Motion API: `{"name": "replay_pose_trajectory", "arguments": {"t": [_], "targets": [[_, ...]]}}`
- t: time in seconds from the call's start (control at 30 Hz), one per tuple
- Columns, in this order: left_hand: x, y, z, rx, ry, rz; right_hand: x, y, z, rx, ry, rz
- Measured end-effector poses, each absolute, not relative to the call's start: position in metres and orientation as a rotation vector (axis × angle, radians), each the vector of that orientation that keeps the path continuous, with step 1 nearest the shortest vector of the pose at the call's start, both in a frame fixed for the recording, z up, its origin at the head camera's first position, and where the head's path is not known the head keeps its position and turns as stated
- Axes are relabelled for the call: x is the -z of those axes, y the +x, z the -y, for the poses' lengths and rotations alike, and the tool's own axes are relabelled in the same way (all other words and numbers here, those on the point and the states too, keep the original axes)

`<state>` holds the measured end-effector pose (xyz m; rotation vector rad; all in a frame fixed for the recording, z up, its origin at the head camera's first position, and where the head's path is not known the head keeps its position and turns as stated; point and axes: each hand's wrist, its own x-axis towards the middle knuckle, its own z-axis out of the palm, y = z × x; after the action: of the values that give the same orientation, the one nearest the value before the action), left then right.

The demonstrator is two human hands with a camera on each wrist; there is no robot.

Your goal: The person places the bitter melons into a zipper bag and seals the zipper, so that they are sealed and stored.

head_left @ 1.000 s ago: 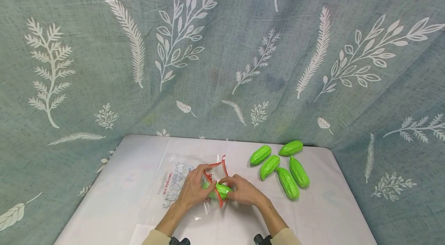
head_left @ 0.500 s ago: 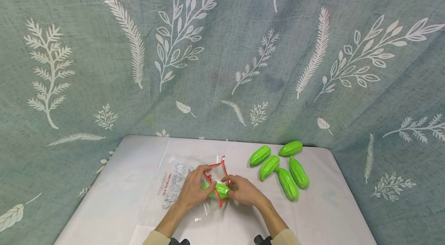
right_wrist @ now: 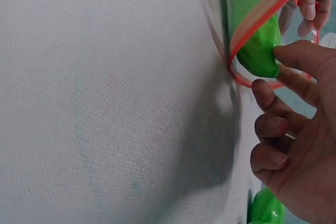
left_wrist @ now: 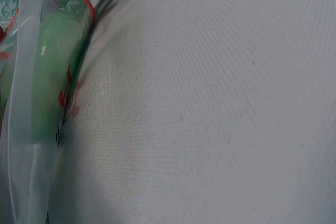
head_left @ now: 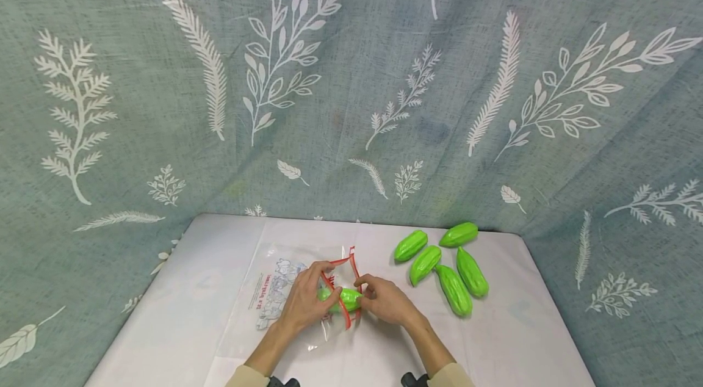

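A clear plastic bag point(head_left: 277, 295) with a red-edged mouth lies on the table, its opening facing right. My left hand point(head_left: 304, 296) grips the mouth's edge and keeps it spread. Inside the bag, its right end at the mouth, lies a shiny green ridged gourd point(head_left: 348, 299). With thumb and index finger, my right hand point(head_left: 387, 300) pinches that end. In the right wrist view the thumb touches the gourd point(right_wrist: 262, 51) while the other fingers point(right_wrist: 270, 161) curl below it. Through the bag's film, the left wrist view shows the gourd point(left_wrist: 55, 72) blurred.
Several similar green gourds point(head_left: 454, 290) lie loosely grouped on the right of the white table point(head_left: 516, 326). A patterned grey-green cloth point(head_left: 340, 94) hangs behind the table and along its sides.
The gourd in the bag has slid slightly left, deeper into the mouth. My right fingers have shifted a little at its end. My left hand has hardly moved.
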<state>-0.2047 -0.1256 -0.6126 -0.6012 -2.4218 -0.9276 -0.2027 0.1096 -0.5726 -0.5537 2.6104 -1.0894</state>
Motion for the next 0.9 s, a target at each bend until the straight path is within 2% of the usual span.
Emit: {"name": "replay_pose_trajectory", "arguments": {"t": [0.9], "targets": [[0.6117, -0.2035, 0.1246, 0.925, -0.608, 2.401, 0.5761, -0.204, -0.1058, 1.203, -0.589, -2.579]]}}
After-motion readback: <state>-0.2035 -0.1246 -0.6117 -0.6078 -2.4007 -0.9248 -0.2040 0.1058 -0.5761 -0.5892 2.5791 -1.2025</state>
